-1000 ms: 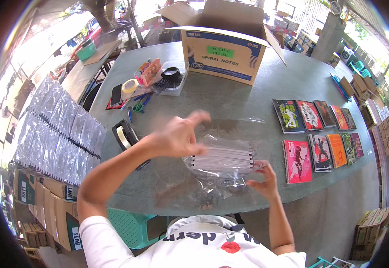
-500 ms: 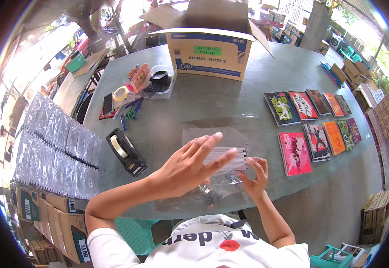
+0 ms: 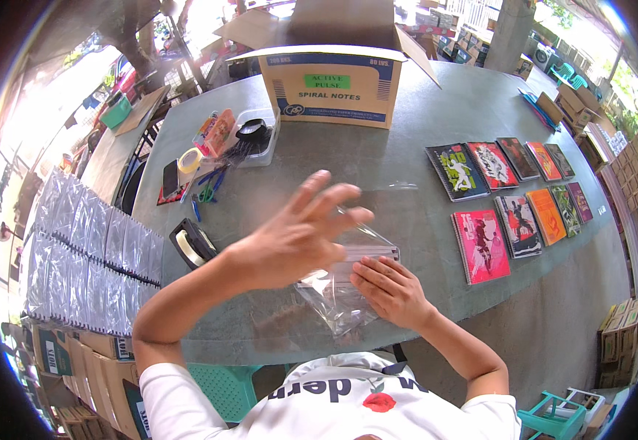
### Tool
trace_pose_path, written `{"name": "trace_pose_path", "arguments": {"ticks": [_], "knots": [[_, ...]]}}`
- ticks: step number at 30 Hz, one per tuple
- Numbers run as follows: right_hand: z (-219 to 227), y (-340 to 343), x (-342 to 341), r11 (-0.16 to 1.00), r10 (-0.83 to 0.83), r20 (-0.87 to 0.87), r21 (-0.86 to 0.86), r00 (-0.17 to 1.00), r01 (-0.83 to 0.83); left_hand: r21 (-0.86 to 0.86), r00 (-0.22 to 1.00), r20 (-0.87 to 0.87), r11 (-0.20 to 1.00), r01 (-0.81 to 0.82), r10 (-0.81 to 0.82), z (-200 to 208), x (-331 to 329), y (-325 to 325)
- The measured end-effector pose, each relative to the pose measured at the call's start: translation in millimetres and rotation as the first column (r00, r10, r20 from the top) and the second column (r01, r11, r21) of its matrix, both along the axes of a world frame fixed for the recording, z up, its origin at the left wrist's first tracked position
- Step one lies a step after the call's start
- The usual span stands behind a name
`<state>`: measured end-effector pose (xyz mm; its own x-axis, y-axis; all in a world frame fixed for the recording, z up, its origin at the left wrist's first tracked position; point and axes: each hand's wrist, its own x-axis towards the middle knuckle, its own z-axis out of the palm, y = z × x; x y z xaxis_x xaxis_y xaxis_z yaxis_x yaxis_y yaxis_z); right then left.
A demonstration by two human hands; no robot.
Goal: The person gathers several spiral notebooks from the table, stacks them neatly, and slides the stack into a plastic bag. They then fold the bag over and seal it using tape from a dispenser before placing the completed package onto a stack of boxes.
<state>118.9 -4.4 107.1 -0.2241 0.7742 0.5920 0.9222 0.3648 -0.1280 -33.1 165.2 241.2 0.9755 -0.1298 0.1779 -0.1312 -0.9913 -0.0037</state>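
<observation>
Pack [image 3: 372,251], one, white-edged: lay on the grey table [image 3: 348,165] close to the person, loosely covered by clear film [image 3: 331,302] that bunched toward the near edge.

Left hand [image 3: 297,238], one: hung above the pack's left part, blurred, fingers spread and unclenched; whether its thumb touched the film could not be told.

Right hand [image 3: 392,290], one: lay palm down on the pack's right part, fingers straight and side by side, pressing without clasping.

Tape dispenser [image 3: 193,244], one, black: stood left of the left hand, partly behind the forearm.

Notebooks [image 3: 480,246], ten, spiral-bound: lay to the right in two rows of five, the near row running from pink to purple.

Carton [image 3: 330,89], one, brown and blue: stood at the far side, flaps up.

Tub [image 3: 263,152], one, clear: sat left of the carton, with a black roll [image 3: 251,130] in it.

Tape roll [image 3: 190,160], one, yellowish: lay beside a dark phone [image 3: 171,178]; green-handled scissors [image 3: 206,193] lay near.

Wrapped stacks [image 3: 92,257], black-coiled: stood at far left.

Stool [image 3: 225,389], one, green: stood below the table's near edge.
</observation>
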Motion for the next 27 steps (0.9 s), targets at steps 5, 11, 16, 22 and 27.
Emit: {"name": "trace_pose_path", "arguments": {"ticks": [5, 11, 16, 22, 27], "knots": [[-10, -3, -7, 0.998, -0.052, -0.093, 0.022, 0.994, 0.054, 0.094, 0.982, -0.049, 0.978, 0.186, -0.182, -37, 35, -17], [-1, -3, -11, 0.999, -0.041, -0.052, 0.017, 0.998, 0.042, 0.268, 0.979, -0.203, 0.961, 0.072, -0.017, -20, 36, -23], [3, -2, -12, 0.984, -0.118, 0.012, 0.138, 0.993, 0.115, 0.03, 0.994, 0.113, 0.999, -0.017, 0.014, 24, 4, 4], [16, 0, -11, 0.999, 0.038, 0.006, 0.036, 0.999, -0.038, -0.725, 0.931, 0.017, 0.645, -0.24, 0.365, -58, -15, 6], [8, 3, 3, 0.994, 0.061, -0.078, -0.082, 0.995, -0.068, -0.831, 0.851, 0.276, 0.555, -0.022, 0.447, -15, -28, -10]]}}
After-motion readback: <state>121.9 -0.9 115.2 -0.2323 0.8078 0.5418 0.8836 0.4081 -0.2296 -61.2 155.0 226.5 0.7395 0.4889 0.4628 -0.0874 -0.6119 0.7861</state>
